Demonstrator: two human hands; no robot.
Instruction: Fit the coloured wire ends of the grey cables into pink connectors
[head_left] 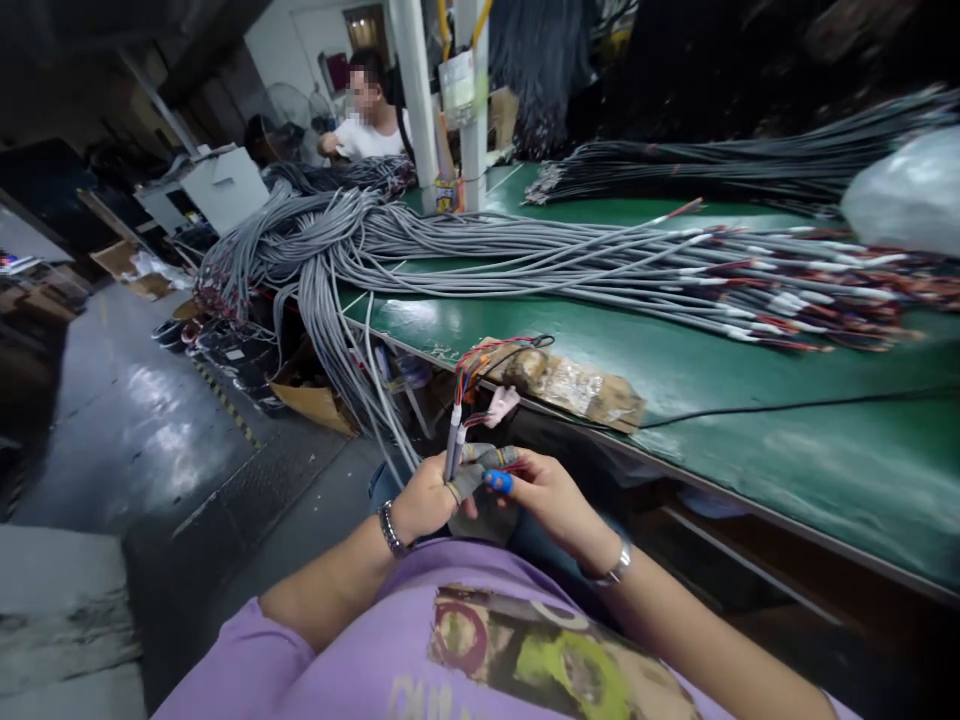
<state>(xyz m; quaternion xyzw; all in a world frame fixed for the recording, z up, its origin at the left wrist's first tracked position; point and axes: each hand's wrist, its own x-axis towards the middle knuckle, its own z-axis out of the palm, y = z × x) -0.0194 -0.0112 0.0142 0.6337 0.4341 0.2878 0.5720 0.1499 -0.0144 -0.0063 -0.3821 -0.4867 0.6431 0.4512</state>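
My left hand [426, 500], with grey finger covers on some fingers, is closed around the grey cables [454, 445]. Their white-wrapped ends point up, and thin coloured wires [465, 372] fan out from the top toward the bench. Close beside it, my right hand [556, 498] has blue tape on one finger. Its thumb and fingers pinch thin red wires [519, 464] at the left hand's fingertips; where these wires lead is partly hidden. A pale pink piece [502, 404] sits just above both hands, at the bench edge.
A green bench [750, 400] carries a long bundle of grey cables [480, 245], draped over its left end. Taped cardboard [574, 385] and a black cord [787, 405] lie near the front edge. Darker cables [712, 165] and a plastic bag [907, 190] are farther back. A person [371, 115] is behind.
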